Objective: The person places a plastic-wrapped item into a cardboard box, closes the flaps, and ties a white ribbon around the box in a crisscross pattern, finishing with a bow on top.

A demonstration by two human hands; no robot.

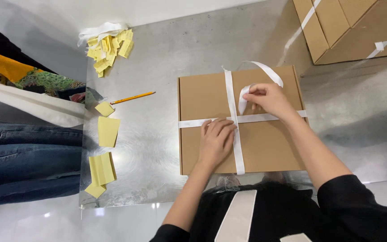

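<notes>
A flat brown cardboard box [202, 98] lies on a shiny metal table [157, 148]. A white ribbon [230, 94] crosses it lengthwise and widthwise. My left hand [216, 141] presses flat on the box where the two ribbon bands cross. My right hand [269, 99] pinches a loose end of the ribbon, which loops up above the box near its far edge. Both forearms come from the bottom of the view.
A pencil [133, 97] lies left of the box. Yellow paper slips [107, 131] line the table's left edge, and a heap of them [109, 48] sits at the far left with white ribbon. Larger ribbon-tied cardboard boxes [350, 31] stand at top right. Someone in jeans [23, 157] stands left.
</notes>
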